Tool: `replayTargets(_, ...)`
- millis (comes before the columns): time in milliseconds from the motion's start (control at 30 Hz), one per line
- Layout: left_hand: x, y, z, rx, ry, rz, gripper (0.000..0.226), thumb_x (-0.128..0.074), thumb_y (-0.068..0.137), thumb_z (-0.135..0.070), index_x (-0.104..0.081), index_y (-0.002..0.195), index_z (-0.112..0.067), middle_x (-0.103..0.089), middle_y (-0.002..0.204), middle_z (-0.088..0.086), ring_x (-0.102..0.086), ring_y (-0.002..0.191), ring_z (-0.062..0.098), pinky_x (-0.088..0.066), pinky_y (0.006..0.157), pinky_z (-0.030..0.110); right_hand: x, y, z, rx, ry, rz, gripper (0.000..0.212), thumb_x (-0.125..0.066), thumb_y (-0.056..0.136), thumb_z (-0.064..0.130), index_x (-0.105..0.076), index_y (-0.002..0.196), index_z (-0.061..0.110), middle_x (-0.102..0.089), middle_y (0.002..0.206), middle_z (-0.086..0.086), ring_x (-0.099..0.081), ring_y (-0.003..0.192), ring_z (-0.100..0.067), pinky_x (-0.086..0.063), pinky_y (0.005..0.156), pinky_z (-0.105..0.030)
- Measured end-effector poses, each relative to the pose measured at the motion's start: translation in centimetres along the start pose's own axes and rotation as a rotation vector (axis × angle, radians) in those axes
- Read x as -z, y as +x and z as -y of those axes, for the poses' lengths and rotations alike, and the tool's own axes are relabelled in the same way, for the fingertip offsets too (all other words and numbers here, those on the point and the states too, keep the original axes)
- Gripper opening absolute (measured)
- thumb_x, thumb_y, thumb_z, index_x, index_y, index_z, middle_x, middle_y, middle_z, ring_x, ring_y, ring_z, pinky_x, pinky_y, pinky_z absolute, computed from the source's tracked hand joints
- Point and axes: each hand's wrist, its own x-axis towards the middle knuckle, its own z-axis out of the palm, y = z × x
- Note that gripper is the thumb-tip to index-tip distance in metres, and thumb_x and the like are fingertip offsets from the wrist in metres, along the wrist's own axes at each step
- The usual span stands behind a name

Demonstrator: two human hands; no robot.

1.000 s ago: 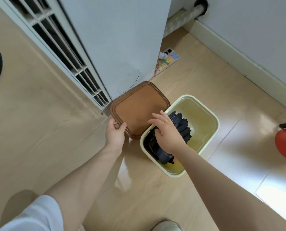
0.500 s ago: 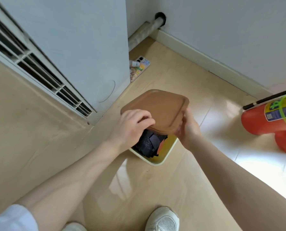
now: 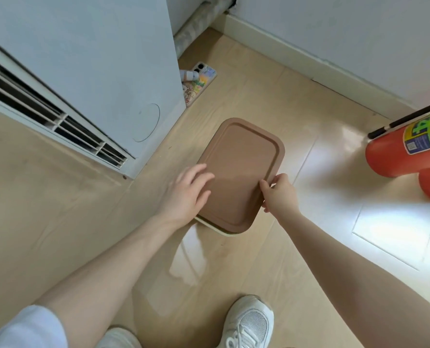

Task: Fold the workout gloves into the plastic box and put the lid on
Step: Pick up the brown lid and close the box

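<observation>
Brown lid (image 3: 239, 172) is down over the plastic box (image 3: 224, 231), w/ only a pale strip of the box rim peeking out at the near edge, so it looks laid on but maybe not snapped home. Gloves not visible, presumably inside under the lid. Box sits on the wood floor (image 3: 234, 272), just off the corner of the white AC unit (image 3: 96, 71).

Lid's long axis runs from the near-left corner away toward upper right, and both hands work the near end. Left hand (image 3: 186, 194) lies on the lid's near-left side, fingers spread & fairly straight, flat on top, holding nothing. Right hand (image 3: 280, 194) is at the near-right edge, thumb on top, fingers curled round the rim, pinching it. Both about equally near; the far end has no hand on it.

My read: next is pressing round the rim, far corners incl., to seat it.

Further out: phone (image 3: 200, 84) by the AC unit, red extinguisher (image 3: 407, 151) at right, white sneaker (image 3: 249, 322) at bottom.
</observation>
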Motion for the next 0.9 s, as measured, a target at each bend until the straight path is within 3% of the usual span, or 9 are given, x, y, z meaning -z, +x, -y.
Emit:
replayTargets(67,-0.3,1.1,-0.4,0.168,-0.097,0.012,0.048,-0.045,0.092,-0.024,-0.033,0.139,-0.018,-0.029,0.150,0.008,-0.031,0.135,0.028,-0.031,0.109,0.044,0.0,-0.4,0.3,0.006,-0.003,0.029,0.019,-0.048,0.089,0.024,-0.042,0.095,0.007,-0.062,0.074,-0.012,-0.059,0.047,-0.025,-0.046,0.050,-0.030)
replayTargets(133,-0.6,2.4,-0.7,0.334,-0.222,0.032,0.055,-0.040,0.094,-0.023,-0.018,0.144,-0.017,-0.028,0.151,0.009,-0.035,0.135,0.028,-0.033,0.106,0.041,0.2,-0.5,0.4,-0.021,0.022,0.063,0.021,-0.050,0.087,0.022,-0.043,0.097,0.006,-0.064,0.075,-0.011,-0.062,0.047,-0.023,-0.051,0.056,-0.033)
replayTargets(267,-0.7,4.4,-0.2,0.504,-0.319,-0.012,0.048,-0.036,0.096,-0.023,-0.026,0.142,-0.019,-0.045,0.143,0.009,-0.045,0.127,0.029,-0.037,0.101,0.035,0.6,0.7,0.3,-0.092,0.137,0.159,0.039,-0.057,0.080,0.012,-0.040,0.115,0.010,-0.057,0.080,-0.004,-0.060,0.063,-0.021,-0.054,0.068,-0.036)
replayTargets(367,-0.6,6.2,-0.3,0.475,-0.330,-0.007,0.046,-0.037,0.095,-0.025,-0.033,0.139,-0.015,-0.048,0.139,0.009,-0.045,0.126,0.027,-0.036,0.101,0.032,0.9,2.7,1.1,-0.041,0.252,0.097,0.063,-0.057,0.081,0.012,-0.026,0.136,0.019,-0.060,0.095,-0.003,-0.060,0.092,-0.024,-0.053,0.085,-0.041)
replayTargets(433,-0.3,8.1,-0.5,0.414,-0.315,-0.008,0.045,-0.038,0.095,-0.024,-0.034,0.138,-0.014,-0.048,0.139,0.010,-0.045,0.127,0.027,-0.035,0.102,0.033,0.9,4.3,1.8,-0.020,0.256,0.000,0.059,-0.050,0.087,0.021,-0.024,0.140,0.023,-0.058,0.111,-0.005,-0.057,0.104,-0.025,-0.049,0.092,-0.042)
replayTargets(533,-0.1,11.6,-0.8,0.302,-0.242,0.006,0.048,-0.038,0.095,-0.022,-0.028,0.142,-0.020,-0.048,0.136,0.014,-0.048,0.122,0.030,-0.039,0.101,0.037,1.0,6.2,2.9,0.028,0.188,-0.059,0.034,-0.037,0.095,0.029,-0.047,0.125,0.015,-0.057,0.114,-0.008,-0.052,0.094,-0.023,-0.044,0.081,-0.034)
replayTargets(700,0.4,15.8,-1.2,0.171,0.022,0.090,0.051,-0.029,0.098,-0.022,-0.014,0.143,-0.038,-0.044,0.132,0.016,-0.055,0.101,0.035,-0.050,0.080,0.041,0.5,8.0,2.8,-0.048,0.411,-0.060,0.029,-0.035,0.096,0.018,-0.059,0.111,0.011,-0.054,0.082,0.000,-0.047,0.071,-0.014,-0.040,0.067,-0.028)
replayTargets(767,0.6,16.7,-0.8,0.168,0.119,0.159,0.047,-0.026,0.098,-0.022,-0.019,0.143,-0.037,-0.039,0.136,0.017,-0.055,0.100,0.035,-0.048,0.078,0.038,0.3,8.4,2.9,-0.022,0.460,-0.048,0.031,-0.036,0.096,0.013,-0.063,0.111,0.011,-0.058,0.084,0.002,-0.048,0.071,-0.009,-0.040,0.064,-0.023)
replayTargets(900,1.2,17.0,-0.5,0.196,0.049,0.208,0.044,-0.028,0.098,-0.017,-0.031,0.140,-0.028,-0.038,0.138,0.017,-0.047,0.118,0.035,-0.038,0.095,0.034,0.6,8.4,2.9,0.050,0.450,0.007,0.033,-0.042,0.095,0.011,-0.058,0.124,0.010,-0.060,0.120,-0.005,-0.052,0.109,-0.017,-0.040,0.095,-0.028)
